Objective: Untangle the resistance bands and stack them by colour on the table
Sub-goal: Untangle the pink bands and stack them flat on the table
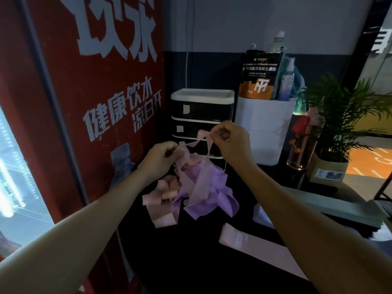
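Observation:
A tangle of pink bands (163, 198) and purple bands (210, 196) lies on the dark table (201, 262). One thin pink band (200, 141) is lifted out of the heap and stretched between both hands. My left hand (163, 158) grips its lower end just above the pile. My right hand (231, 141) pinches its upper loop, higher and to the right. A flat pink band (254, 247) lies alone on the table at the right, partly under my right forearm.
A red vending machine (89, 102) stands close on the left. Behind the heap are a black drawer unit (201, 115), a white bag with a pouch and bottles (265, 128), a pink bottle (303, 145) and a potted plant (339, 132). Grey-green sheets (339, 206) lie at right.

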{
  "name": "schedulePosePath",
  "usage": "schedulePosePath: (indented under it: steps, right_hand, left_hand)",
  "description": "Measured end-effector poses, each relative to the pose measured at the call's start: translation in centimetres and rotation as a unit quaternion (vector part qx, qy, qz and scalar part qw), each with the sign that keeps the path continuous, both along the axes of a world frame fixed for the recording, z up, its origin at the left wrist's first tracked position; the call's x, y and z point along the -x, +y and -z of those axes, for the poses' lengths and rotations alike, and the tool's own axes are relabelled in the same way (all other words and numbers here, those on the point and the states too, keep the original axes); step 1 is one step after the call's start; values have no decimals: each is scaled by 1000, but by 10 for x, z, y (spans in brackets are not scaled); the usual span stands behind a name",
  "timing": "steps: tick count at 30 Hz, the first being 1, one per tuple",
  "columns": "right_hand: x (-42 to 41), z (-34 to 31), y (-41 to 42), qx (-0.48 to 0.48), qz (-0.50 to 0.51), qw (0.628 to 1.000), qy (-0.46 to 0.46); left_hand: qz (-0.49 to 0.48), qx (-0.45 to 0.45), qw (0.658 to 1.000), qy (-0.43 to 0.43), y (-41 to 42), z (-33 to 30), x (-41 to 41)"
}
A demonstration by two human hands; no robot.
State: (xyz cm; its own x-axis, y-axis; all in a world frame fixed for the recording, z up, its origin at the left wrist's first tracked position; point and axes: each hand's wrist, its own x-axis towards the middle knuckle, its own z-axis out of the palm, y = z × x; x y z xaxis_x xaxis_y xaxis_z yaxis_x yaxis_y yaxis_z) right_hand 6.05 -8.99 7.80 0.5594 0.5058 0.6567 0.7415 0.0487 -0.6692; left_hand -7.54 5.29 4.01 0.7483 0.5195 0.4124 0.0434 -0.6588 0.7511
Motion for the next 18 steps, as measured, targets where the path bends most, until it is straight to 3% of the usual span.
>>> schedulePosePath:
  steps: [11,18]
  right_hand:
    - [3,6,0,115,-116,987,7]
    - [7,-12,9,86,-130,988,24]
  left_hand:
    - [-34,68,988,-138,-12,-28,-20]
    - [-3,85,985,-151,-18,-48,-19]
